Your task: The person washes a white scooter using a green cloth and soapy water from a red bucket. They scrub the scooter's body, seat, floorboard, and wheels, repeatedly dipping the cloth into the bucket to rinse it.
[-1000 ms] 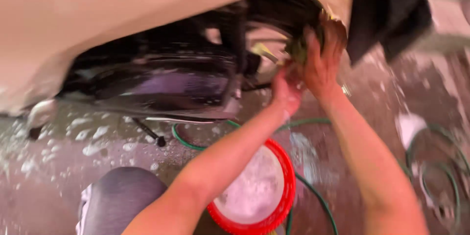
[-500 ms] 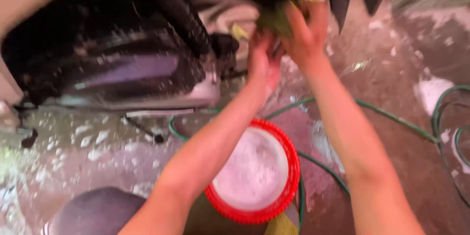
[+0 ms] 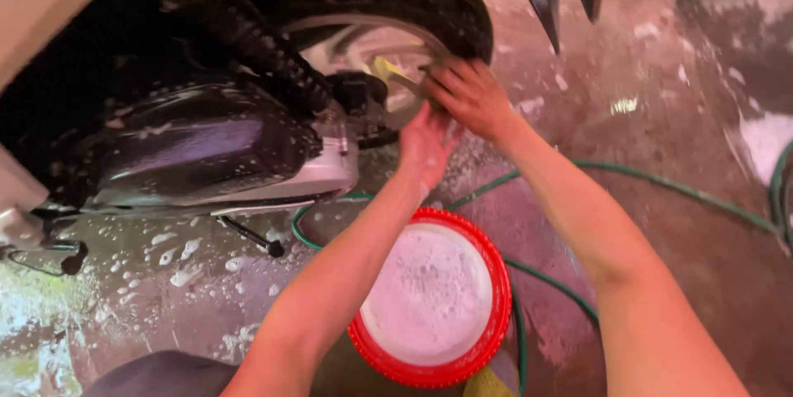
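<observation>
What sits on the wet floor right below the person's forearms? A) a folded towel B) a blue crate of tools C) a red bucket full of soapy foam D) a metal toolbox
C: a red bucket with white suds inside stands on the wet floor under the forearms, a green hose curling round it, while the left hand and right hand work at the motorcycle's rear wheel.

Wet floor (image 3: 661, 223): red bucket (image 3: 429, 306), green hose (image 3: 661, 182), foam.
</observation>
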